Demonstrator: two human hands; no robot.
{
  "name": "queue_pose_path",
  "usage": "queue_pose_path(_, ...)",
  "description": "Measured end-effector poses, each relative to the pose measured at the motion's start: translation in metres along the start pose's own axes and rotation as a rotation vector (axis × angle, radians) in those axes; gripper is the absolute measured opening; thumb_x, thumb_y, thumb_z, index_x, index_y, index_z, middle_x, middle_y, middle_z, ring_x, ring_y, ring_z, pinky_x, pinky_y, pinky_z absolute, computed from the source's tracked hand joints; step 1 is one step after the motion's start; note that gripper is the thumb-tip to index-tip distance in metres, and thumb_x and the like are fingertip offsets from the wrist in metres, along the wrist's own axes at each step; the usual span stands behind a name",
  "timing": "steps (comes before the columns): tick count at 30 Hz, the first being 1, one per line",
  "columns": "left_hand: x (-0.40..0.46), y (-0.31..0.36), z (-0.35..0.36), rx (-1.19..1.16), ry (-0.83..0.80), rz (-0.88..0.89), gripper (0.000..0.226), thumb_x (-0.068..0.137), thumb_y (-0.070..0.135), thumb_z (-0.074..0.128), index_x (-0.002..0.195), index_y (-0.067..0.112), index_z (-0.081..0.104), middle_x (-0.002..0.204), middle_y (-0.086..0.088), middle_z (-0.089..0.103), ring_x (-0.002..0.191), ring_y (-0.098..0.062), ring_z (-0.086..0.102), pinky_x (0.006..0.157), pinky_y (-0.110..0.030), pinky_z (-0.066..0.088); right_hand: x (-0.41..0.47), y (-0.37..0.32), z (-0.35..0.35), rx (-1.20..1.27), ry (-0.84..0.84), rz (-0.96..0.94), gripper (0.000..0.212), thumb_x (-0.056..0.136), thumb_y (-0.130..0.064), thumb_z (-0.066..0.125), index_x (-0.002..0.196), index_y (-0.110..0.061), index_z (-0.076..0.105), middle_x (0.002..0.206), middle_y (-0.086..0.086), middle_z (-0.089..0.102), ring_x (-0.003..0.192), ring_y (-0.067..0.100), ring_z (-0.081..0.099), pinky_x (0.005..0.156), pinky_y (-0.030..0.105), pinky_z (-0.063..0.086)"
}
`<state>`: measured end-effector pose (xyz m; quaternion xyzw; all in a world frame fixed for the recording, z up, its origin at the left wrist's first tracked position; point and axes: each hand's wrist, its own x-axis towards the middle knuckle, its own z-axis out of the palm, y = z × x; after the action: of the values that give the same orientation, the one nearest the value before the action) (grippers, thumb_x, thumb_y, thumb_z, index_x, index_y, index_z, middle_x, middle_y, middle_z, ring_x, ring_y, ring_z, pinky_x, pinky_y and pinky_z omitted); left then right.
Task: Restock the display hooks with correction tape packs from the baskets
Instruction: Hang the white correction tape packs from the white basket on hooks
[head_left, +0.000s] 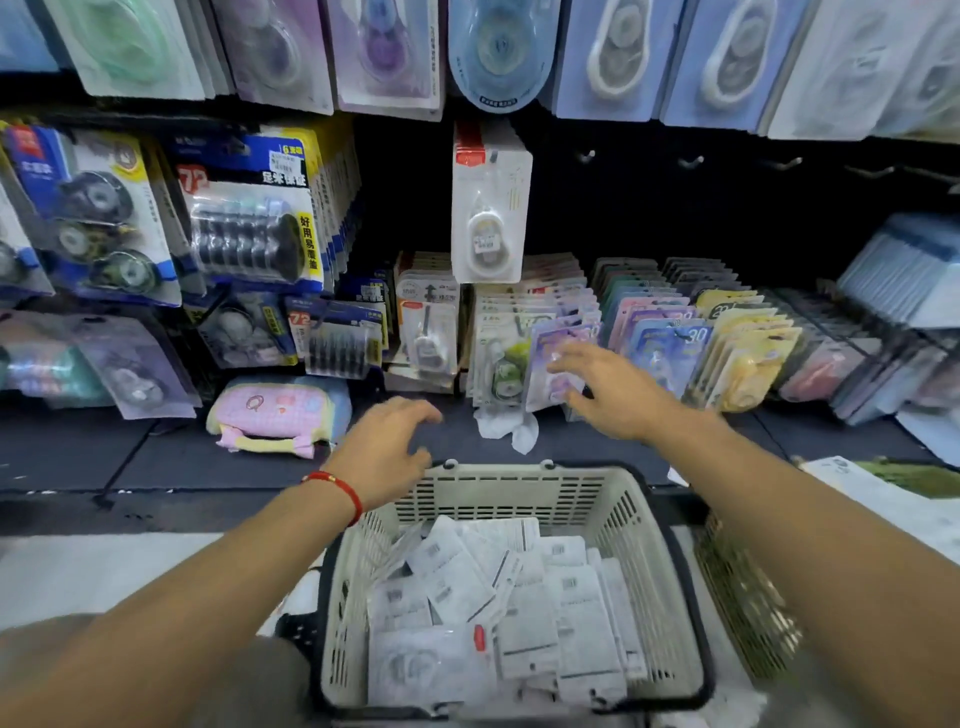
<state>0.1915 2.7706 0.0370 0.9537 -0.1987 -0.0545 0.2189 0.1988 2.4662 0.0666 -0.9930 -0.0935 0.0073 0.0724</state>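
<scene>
Restocking | left hand (387, 441) hovers loosely curled over basket (613, 499) | right hand (613, 389) spread, reaching shelf's purple pack (553, 364), grip empty

The light falls from above, cool and fairly bright on the hanging packs (498, 52) along the top, which glare and wash pale. The panel behind the bare hooks (691, 162) sits in deep shadow. My right hand (618, 395) smears with motion blur. The wide lens bows the shelf (78, 457) edges, and the corners go soft and out of focus
</scene>
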Motion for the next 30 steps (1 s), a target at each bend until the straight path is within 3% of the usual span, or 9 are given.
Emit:
queue_pose_path(2,-0.023,-0.012,0.031,-0.042,-0.001,-0.124,0.046,0.094,0.012,0.065,0.139,0.018,0.060,0.140,-0.010,0.060,0.129,-0.030,0.055,0.109,-0.036,0.043,-0.028,0.009,0.025,0.024,-0.088,0.078,0.045,0.105,-0.019,0.054,0.150,-0.015,0.054,0.155,0.011,0.049,0.144,0.029,0.045,0.114,0.038,0.036)
queue_pose_path(5,-0.050,-0.033,0.079,-0.068,-0.058,-0.292,0.053,0.091,0.016,0.069,0.142,0.019,0.057,0.144,-0.015,0.058,0.132,-0.035,0.053,0.111,-0.040,0.044,-0.072,0.030,0.079,0.096,-0.209,0.308,0.056,0.106,-0.025,0.056,0.158,-0.012,0.041,0.164,0.012,0.038,0.149,0.031,0.040,0.118,0.041,0.036)
queue_pose_path(9,-0.062,-0.051,0.114,-0.033,-0.099,-0.493,0.080,0.090,0.041,0.075,0.159,0.034,0.034,0.168,-0.009,0.025,0.153,-0.035,0.023,0.119,-0.054,0.034,-0.124,0.059,0.153,0.140,-0.285,0.668,0.075,0.109,-0.037,0.049,0.168,-0.017,0.007,0.175,0.007,0.008,0.158,0.034,0.020,0.121,0.054,0.033)
queue_pose_path(11,-0.062,-0.060,0.121,-0.065,-0.028,-0.606,0.098,0.086,0.049,0.078,0.163,0.032,0.020,0.169,-0.013,0.016,0.153,-0.037,0.018,0.119,-0.060,0.032,-0.134,0.059,0.179,0.265,-0.217,0.748,0.082,0.108,-0.038,0.050,0.168,-0.017,-0.002,0.175,0.011,0.008,0.158,0.037,0.019,0.123,0.054,0.030)
queue_pose_path(14,-0.052,-0.079,0.132,-0.140,-0.009,-0.752,0.102,0.083,0.041,0.082,0.160,0.021,0.017,0.154,-0.023,0.041,0.137,-0.045,0.046,0.110,-0.060,0.043,-0.138,0.058,0.205,0.311,-0.057,0.764,0.085,0.105,-0.043,0.052,0.167,-0.013,0.003,0.172,0.017,0.018,0.156,0.037,0.023,0.125,0.051,0.029)
queue_pose_path(17,-0.045,-0.083,0.142,-0.138,0.017,-0.838,0.081,0.083,0.040,0.082,0.143,0.012,0.035,0.134,-0.025,0.058,0.119,-0.047,0.059,0.101,-0.055,0.047,-0.140,0.063,0.219,0.112,-0.013,0.717,0.081,0.103,-0.050,0.040,0.167,-0.012,0.008,0.171,0.015,0.023,0.158,0.035,0.020,0.125,0.059,0.022)
queue_pose_path(21,-0.045,-0.057,0.162,-0.165,0.069,-0.850,0.068,0.086,0.041,0.079,0.134,0.009,0.041,0.128,-0.024,0.059,0.113,-0.047,0.061,0.097,-0.054,0.048,-0.145,0.089,0.215,-0.177,-0.052,0.686,0.081,0.101,-0.055,0.023,0.168,-0.013,0.002,0.175,0.015,0.005,0.162,0.038,-0.003,0.124,0.067,-0.006)
queue_pose_path(26,-0.041,-0.019,0.186,-0.247,0.128,-0.768,0.081,0.084,0.051,0.066,0.149,0.014,0.036,0.132,-0.021,0.055,0.115,-0.047,0.058,0.099,-0.054,0.048,-0.165,0.135,0.209,-0.268,-0.049,0.685,0.084,0.099,-0.053,0.025,0.168,-0.012,0.000,0.175,0.016,0.003,0.162,0.035,-0.003,0.126,0.065,-0.005)
queue_pose_path(30,-0.037,0.004,0.199,-0.301,0.178,-0.758,0.086,0.094,0.038,0.067,0.164,0.025,0.019,0.145,-0.018,0.050,0.127,-0.044,0.055,0.108,-0.050,0.043,-0.174,0.166,0.200,-0.239,-0.079,0.590,0.082,0.103,-0.047,0.030,0.166,-0.006,-0.003,0.175,0.015,0.002,0.162,0.032,0.000,0.129,0.062,0.003)
